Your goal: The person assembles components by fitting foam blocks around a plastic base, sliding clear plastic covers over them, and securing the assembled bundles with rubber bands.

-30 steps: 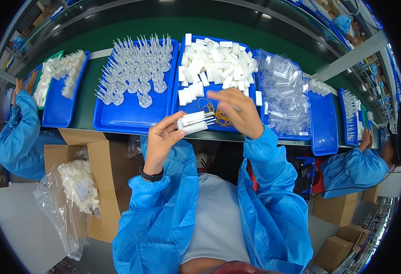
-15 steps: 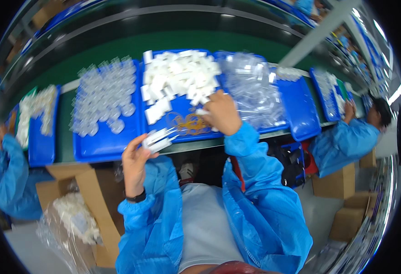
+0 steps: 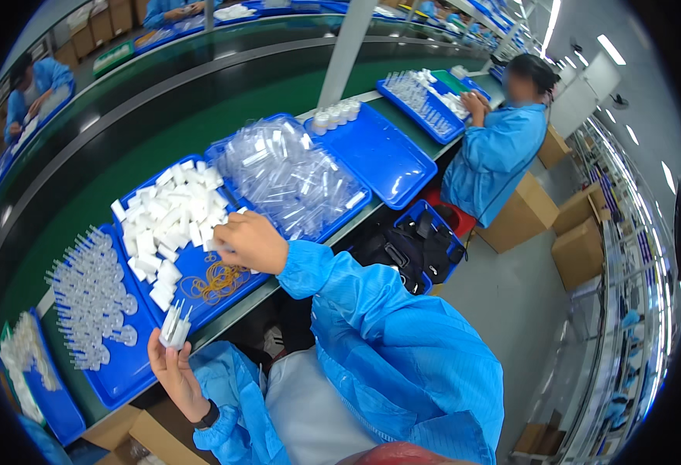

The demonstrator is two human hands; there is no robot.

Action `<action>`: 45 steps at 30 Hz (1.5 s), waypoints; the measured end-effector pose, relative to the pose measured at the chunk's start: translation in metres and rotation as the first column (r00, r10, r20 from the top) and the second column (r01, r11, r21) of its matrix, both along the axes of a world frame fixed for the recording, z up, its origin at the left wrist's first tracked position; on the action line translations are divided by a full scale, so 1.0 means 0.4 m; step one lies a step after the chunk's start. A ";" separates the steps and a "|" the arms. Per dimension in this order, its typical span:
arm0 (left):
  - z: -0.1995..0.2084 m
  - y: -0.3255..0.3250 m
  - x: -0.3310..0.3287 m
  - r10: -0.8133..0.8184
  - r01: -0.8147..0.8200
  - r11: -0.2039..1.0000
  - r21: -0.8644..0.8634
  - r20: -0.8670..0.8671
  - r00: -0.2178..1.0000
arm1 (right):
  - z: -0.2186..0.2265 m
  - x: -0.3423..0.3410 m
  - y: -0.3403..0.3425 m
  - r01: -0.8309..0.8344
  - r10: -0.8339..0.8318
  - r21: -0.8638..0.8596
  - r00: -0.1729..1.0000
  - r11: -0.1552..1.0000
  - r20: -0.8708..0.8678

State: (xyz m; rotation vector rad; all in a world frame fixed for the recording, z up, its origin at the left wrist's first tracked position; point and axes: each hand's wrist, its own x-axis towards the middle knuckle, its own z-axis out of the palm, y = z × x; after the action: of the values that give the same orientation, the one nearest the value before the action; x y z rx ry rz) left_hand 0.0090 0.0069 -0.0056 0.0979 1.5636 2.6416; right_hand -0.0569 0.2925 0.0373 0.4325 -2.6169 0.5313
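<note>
Raised at the near edge of the bench, my left hand (image 3: pixel 176 378) is closed round a small bundle of white plastic pieces (image 3: pixel 174 332) with thin prongs pointing up. My right hand (image 3: pixel 253 242) is over the blue tray (image 3: pixel 192 257), its fingers bent together at the edge of a heap of white blocks (image 3: pixel 171 208). What those fingers hold, if anything, is largely hidden. Tan rubber bands (image 3: pixel 220 280) lie loose in the tray's near part, between my two hands.
Clear stemmed parts (image 3: pixel 88 298) fill a tray on the left; clear plastic tubes (image 3: pixel 294 170) fill one on the right. Beyond, another blue tray (image 3: pixel 383 155) bears round white caps (image 3: pixel 334 116). A co-worker (image 3: pixel 495 147) sits farther right. A crate with black bags (image 3: pixel 414 252) stands below the bench.
The view has swung to the right, so the trays appear farther left and tilted. My left hand still holds the white pieces; my right hand stays at the block heap.
</note>
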 end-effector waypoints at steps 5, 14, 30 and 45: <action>0.001 0.008 -0.004 0.004 -0.004 1.000 -0.005 0.021 1.000 | 0.002 0.009 0.000 -0.112 0.105 -0.186 0.993 0.976 -0.049; -0.005 -0.001 0.001 0.076 -0.074 0.996 -0.039 0.050 0.996 | 0.000 0.016 -0.006 -0.281 0.306 -0.315 0.952 0.907 0.033; 0.012 0.019 -0.009 0.040 -0.041 0.999 0.006 0.034 0.999 | 0.126 0.079 -0.075 -0.476 0.458 -0.059 0.868 0.878 -0.191; 0.012 0.031 0.000 -0.134 0.135 0.991 -0.016 0.021 0.991 | 0.127 0.081 -0.121 -0.644 0.664 0.165 0.737 0.747 -0.125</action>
State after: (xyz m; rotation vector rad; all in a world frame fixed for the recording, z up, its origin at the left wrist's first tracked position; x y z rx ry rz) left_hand 0.0089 0.0193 -0.0009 0.1688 1.5162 2.5183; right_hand -0.0247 0.2441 0.0880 1.4082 -2.2684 0.5240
